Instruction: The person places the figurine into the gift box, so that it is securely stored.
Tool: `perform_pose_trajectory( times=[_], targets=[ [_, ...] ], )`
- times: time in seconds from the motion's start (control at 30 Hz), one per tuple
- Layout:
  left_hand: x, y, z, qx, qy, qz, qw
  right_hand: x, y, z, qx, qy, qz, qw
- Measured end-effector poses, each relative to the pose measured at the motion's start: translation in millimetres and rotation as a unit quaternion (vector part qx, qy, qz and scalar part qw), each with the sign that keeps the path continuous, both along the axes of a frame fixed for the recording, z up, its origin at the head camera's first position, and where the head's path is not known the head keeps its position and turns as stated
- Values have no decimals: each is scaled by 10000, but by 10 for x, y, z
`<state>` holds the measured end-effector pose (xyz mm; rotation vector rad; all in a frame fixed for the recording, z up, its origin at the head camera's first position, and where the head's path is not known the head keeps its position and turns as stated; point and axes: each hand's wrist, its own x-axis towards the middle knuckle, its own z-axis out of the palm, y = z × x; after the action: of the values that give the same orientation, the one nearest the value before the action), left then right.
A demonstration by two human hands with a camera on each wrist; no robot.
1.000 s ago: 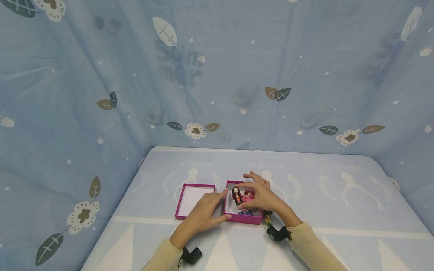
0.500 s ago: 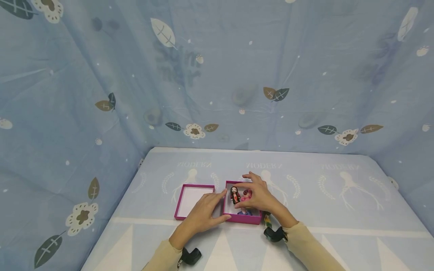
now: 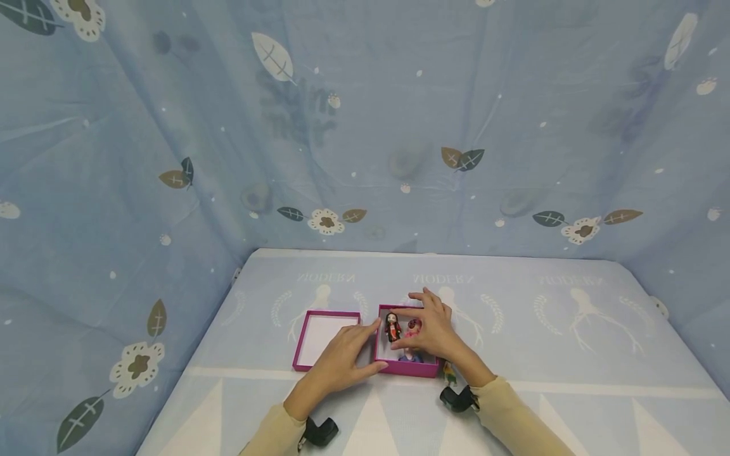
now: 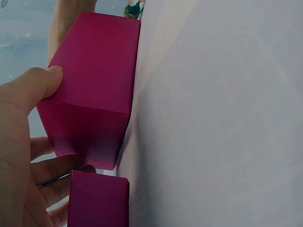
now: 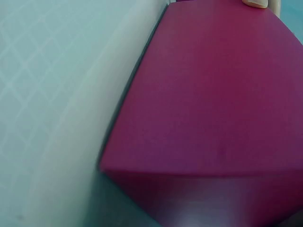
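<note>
A magenta box (image 3: 406, 368) with a white inside stands open-topped on the table. My right hand (image 3: 433, 329) reaches into it and pinches a small dark-haired figurine (image 3: 392, 327) between thumb and index finger, near the left wall. A pink figurine (image 3: 413, 327) lies just to its right, partly behind the hand, and a blue one (image 3: 409, 356) sits near the front wall. My left hand (image 3: 341, 358) holds the box's front left corner; in the left wrist view the thumb (image 4: 45, 85) presses the front face while the fingers touch the left side. The box's wall (image 5: 208, 94) fills the right wrist view.
A shallow magenta tray or lid (image 3: 322, 335), white inside, lies left of the box, partly behind the left hand. Beside the box's front right corner lies a small green and yellow figurine (image 3: 449, 373). Patterned blue cloth (image 3: 365, 126) hangs behind the table.
My right hand has shifted slightly left, bringing the dark-haired figurine closer to the box's left wall. My left hand keeps its place on the box. The head view has drifted a little.
</note>
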<state>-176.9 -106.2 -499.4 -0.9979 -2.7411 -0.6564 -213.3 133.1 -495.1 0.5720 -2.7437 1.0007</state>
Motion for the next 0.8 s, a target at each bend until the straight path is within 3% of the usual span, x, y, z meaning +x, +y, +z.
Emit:
perform_pose_trajectory(
  times=[0.8],
  targets=[
    [-7, -3, -38, 65, 86, 2, 9999, 16, -42, 17, 1014, -17, -253, 9945]
  ],
)
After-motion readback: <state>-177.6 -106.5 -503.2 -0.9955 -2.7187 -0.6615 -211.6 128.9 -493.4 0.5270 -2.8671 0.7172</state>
